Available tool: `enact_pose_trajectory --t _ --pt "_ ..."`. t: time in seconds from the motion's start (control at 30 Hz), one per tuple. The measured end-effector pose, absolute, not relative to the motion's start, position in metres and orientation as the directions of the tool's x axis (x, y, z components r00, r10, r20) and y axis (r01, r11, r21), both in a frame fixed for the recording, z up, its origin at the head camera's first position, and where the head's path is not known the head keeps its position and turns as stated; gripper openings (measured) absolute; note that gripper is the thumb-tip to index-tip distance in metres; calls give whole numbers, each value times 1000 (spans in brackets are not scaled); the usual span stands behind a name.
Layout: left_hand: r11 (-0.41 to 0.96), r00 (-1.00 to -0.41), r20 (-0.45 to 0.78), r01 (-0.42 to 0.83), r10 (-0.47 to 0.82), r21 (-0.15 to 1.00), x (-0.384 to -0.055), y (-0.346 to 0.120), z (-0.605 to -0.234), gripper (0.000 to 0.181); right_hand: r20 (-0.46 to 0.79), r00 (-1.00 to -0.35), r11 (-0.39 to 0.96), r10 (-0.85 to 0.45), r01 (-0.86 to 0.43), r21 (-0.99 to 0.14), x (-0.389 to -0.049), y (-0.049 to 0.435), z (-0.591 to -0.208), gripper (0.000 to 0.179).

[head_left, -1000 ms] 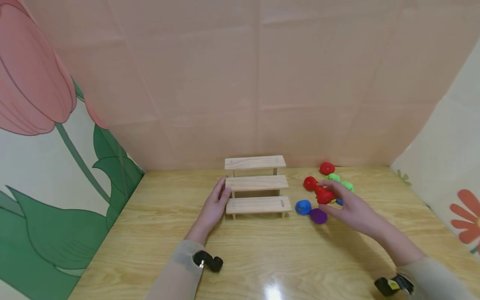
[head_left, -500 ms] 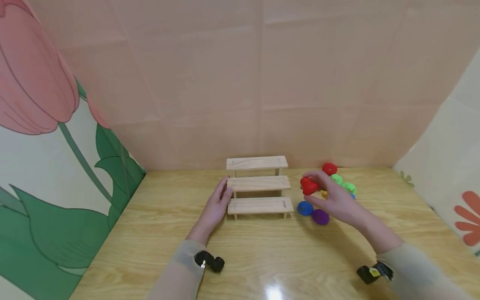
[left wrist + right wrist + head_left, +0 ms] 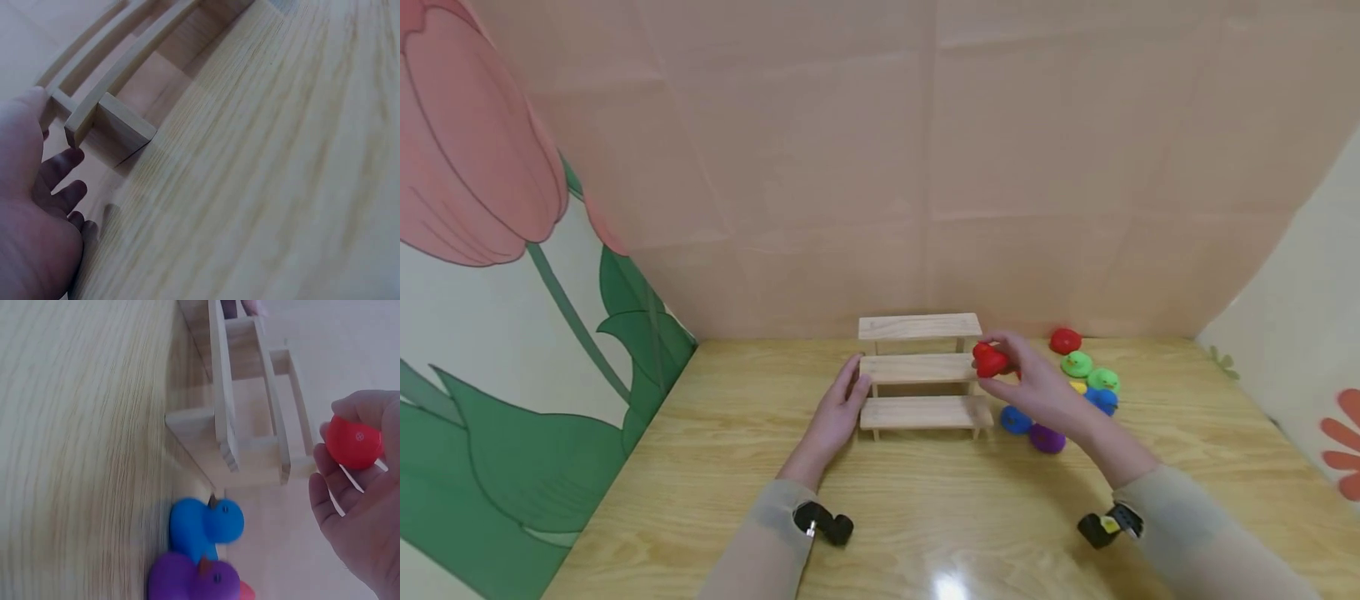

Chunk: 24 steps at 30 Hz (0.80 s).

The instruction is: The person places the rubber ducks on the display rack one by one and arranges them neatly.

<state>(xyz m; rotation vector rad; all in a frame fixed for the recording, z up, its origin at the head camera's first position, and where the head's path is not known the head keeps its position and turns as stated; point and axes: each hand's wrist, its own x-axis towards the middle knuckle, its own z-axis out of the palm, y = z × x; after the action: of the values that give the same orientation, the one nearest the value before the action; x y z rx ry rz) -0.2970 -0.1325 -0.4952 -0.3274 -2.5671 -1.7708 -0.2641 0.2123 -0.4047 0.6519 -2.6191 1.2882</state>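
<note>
A three-tier wooden display stand (image 3: 925,412) rises in steps against the back wall. At its left side is my left hand (image 3: 837,414), thumb and fingers gripping the end of the middle tier; the left wrist view shows the fingers (image 3: 62,167) beside the lowest step. My right hand (image 3: 1033,385) pinches a small red rubber duck (image 3: 989,360) between thumb and fingers, raised at the right end of the middle tier. In the right wrist view the round underside of the red rubber duck (image 3: 354,442) shows, held above the table.
Right of the stand sit a blue duck (image 3: 1015,420) and a purple duck (image 3: 1047,439). Farther right are two green ducks (image 3: 1077,364), another blue duck (image 3: 1102,402), a partly hidden yellow one (image 3: 1078,387) and a red one (image 3: 1065,340). A draped wall (image 3: 805,208) closes the back.
My right hand has carried the red duck leftward from the group of ducks to the right end of the stand. My left hand has stayed at the stand's left side.
</note>
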Motion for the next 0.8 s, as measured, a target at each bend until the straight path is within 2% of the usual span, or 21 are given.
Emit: enact_pose_trajectory --t 0.17,0.4,0.57,0.8 --pt "339 -978 124 175 166 924 -297 -131 -495 71 319 -890 508 -327 -449 -735 -272 199 -406 58" --pt "329 -977 132 183 170 926 -297 -129 -494 71 292 -896 515 -334 -433 -740 -278 189 -406 69" --pt "328 -974 142 195 178 924 -298 -129 -496 71 295 -890 493 -348 -441 -750 -282 185 -405 66" --pt "313 -970 155 209 187 926 -300 -128 -499 70 244 -907 431 -343 -383 -817 -287 180 -401 64"
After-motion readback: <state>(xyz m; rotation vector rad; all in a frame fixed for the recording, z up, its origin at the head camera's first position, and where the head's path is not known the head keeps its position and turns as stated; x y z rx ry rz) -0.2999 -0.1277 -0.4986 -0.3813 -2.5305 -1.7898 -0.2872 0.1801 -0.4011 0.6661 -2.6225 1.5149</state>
